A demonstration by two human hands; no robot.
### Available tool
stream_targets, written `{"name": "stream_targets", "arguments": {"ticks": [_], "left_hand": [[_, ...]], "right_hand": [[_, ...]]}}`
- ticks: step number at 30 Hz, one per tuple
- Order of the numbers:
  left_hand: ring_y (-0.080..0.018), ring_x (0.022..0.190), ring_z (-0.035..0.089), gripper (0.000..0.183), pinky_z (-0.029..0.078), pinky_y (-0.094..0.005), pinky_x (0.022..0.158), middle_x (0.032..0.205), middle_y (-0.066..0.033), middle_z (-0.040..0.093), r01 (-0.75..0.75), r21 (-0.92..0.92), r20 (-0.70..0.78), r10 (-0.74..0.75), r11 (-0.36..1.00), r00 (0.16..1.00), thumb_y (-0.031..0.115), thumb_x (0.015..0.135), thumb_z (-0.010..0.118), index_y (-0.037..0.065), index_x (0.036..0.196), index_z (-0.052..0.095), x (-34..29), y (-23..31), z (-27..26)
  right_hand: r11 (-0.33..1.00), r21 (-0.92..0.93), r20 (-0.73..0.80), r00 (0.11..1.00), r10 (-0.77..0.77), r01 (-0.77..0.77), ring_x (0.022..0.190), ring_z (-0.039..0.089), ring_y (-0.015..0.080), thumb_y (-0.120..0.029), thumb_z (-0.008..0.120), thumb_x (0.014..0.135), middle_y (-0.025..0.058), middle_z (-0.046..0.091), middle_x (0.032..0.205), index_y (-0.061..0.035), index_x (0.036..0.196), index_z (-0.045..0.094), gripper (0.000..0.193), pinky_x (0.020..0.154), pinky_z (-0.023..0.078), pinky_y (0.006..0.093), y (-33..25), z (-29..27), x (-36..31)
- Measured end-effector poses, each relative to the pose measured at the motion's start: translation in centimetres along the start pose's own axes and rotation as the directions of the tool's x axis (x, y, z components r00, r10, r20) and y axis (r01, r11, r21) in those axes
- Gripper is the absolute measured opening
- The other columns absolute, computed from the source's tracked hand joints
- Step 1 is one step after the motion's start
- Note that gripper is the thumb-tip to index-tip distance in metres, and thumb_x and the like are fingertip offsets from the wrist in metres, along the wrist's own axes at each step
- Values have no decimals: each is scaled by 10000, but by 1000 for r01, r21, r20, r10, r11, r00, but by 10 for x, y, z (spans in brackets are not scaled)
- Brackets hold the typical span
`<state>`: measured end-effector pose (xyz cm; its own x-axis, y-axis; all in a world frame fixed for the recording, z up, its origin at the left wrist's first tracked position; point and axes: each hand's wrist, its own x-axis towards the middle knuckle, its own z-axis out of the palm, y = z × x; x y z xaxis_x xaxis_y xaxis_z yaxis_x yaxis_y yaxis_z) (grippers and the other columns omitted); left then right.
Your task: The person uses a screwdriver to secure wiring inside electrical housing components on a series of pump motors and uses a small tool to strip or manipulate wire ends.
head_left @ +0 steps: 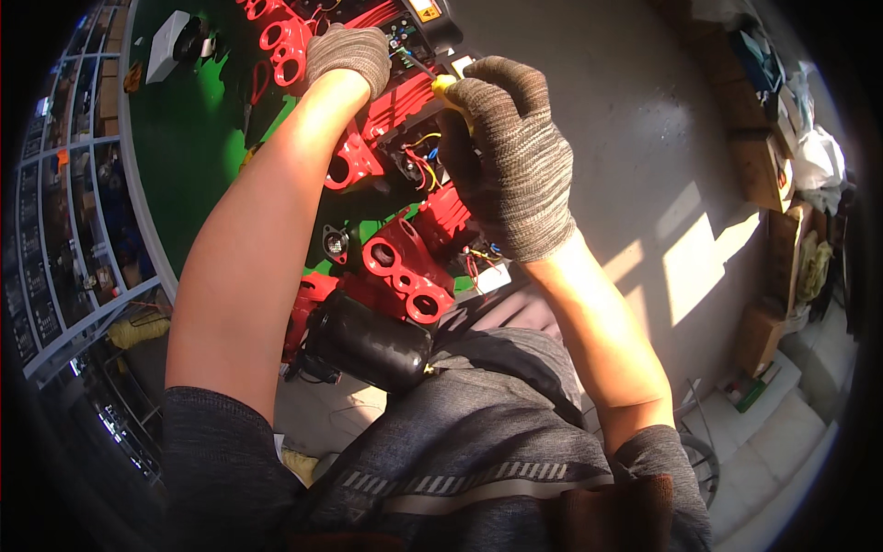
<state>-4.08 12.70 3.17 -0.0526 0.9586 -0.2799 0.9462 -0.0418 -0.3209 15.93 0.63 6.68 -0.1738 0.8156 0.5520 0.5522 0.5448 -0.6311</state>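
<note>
In a grey knit glove, my right hand (510, 156) grips a screwdriver (444, 86) by its yellow handle. The thin shaft slants up and left to a green circuit board (397, 41) on the far red-and-black machine, and its tip appears at the board. My left hand (349, 57), gloved the same way, is curled beside that board, over the machine's red metal end piece (287, 51) with round holes. Its fingertips are hidden from here. Nearer, another machine has coloured wires (425, 164) exposed, and a third red one (405, 262) lies closest to me.
The machines stand along the right edge of a green-topped table (198, 138). A black cylindrical tank (368, 340) sits close to my waist. Toward the far left are a white box (167, 46) and pliers. Shelving (60, 212) runs on the left; cardboard boxes (763, 170) line the right.
</note>
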Motion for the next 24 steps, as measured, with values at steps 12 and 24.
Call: {"name": "stream_targets", "arguments": {"ticks": [12, 24], "left_hand": [[-258, 815, 695, 155, 545, -374, 756, 789, -98, 721, -139, -135, -201, 110, 981, 973, 267, 788, 702, 126, 729, 727, -9, -5, 4], [-214, 888, 686, 157, 514, -334, 802, 894, -60, 737, -187, -47, -120, 181, 981, 976, 247, 837, 633, 138, 790, 736, -1, -14, 6]], "right_hand": [[999, 27, 23, 1000, 20, -20, 763, 687, 343, -226, 775, 804, 147, 591, 1154, -122, 1092, 628, 339, 630, 571, 429, 6, -4, -6], [978, 174, -180, 980, -85, 117, 866, 671, 293, 5, 758, 733, 159, 595, 1077, -136, 1145, 594, 465, 699, 570, 344, 10, 7, -7]]}}
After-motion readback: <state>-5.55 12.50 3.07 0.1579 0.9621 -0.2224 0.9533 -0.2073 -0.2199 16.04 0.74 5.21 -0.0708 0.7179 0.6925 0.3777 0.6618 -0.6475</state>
